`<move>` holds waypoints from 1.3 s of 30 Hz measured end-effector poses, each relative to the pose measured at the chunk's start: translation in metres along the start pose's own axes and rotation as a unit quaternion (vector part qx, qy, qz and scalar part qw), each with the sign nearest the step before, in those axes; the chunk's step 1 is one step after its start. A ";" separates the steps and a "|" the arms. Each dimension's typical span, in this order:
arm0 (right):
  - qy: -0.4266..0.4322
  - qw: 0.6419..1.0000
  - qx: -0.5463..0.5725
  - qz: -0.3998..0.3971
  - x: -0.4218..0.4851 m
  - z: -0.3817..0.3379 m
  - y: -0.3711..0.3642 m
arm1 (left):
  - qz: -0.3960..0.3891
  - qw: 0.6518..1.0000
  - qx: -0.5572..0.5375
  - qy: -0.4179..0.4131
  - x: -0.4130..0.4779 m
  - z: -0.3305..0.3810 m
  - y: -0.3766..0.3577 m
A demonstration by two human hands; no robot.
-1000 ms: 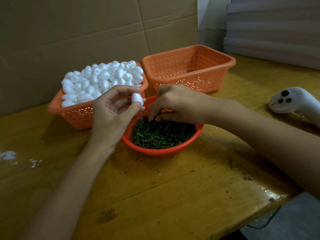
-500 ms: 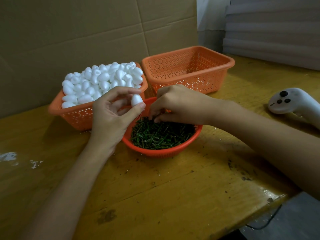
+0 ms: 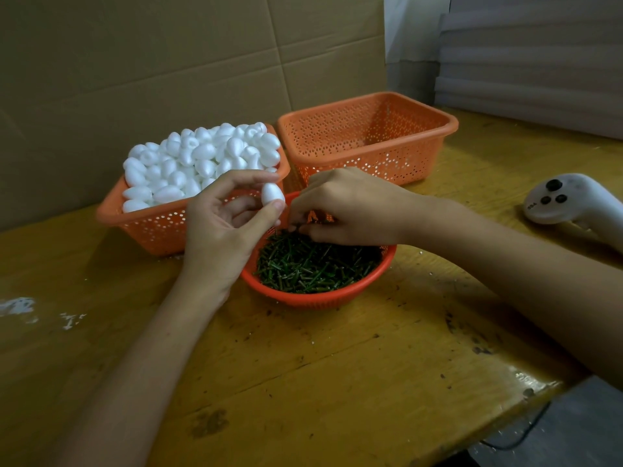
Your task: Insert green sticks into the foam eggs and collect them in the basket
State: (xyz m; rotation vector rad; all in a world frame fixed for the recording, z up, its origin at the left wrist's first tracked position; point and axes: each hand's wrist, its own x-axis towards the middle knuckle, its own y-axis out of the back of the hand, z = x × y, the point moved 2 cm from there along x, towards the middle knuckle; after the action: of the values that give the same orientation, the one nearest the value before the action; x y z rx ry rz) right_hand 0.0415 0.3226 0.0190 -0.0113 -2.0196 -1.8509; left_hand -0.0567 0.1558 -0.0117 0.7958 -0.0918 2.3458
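Over bowl (image 3: pixel 317 299), our left hand (image 3: pixel 219 230) pinches egg (image 3: pixel 272 194); right hand (image 3: pixel 350 207) curls in sticks (image 3: pixel 313 264), hold unclear. We pick one, push straight.

Setting. A worn, yellow-brown wooden table (image 3: pixel 303 382) lies beneath the fingers (image 3: pixel 241 179) and runs toward the viewer, its top marked with dark stains. White flecks (image 3: pixel 17 305) show far to the left of the fingers. Beyond the fingers, creased brown cardboard sheets (image 3: pixel 151 62) stand as a backdrop. Beyond and to the right, a strip of pale wall (image 3: pixel 411 28) adjoins stacked whitish sheets (image 3: pixel 532 62). Nearer than the fingers and to the right, past the table's chipped corner, is grey floor (image 3: pixel 580 429) with a thin black cable (image 3: pixel 515 437). The light is dim and even.
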 end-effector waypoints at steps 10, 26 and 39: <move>0.002 1.000 0.008 0.005 0.000 0.000 -0.001 | 0.004 1.000 0.009 -0.001 0.002 -0.001 0.000; 0.005 1.000 0.018 0.007 -0.001 -0.002 0.002 | 0.007 1.000 0.000 0.014 -0.001 0.004 -0.001; 0.003 1.000 0.010 0.014 -0.001 -0.002 0.002 | 0.001 1.000 -0.001 0.008 0.001 0.002 0.001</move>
State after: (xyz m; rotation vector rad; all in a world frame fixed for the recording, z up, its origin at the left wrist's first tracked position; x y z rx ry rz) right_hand 0.0433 0.3207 0.0208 -0.0265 -2.0239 -1.8113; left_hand -0.0573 0.1551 -0.0094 0.7759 -0.0884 2.3538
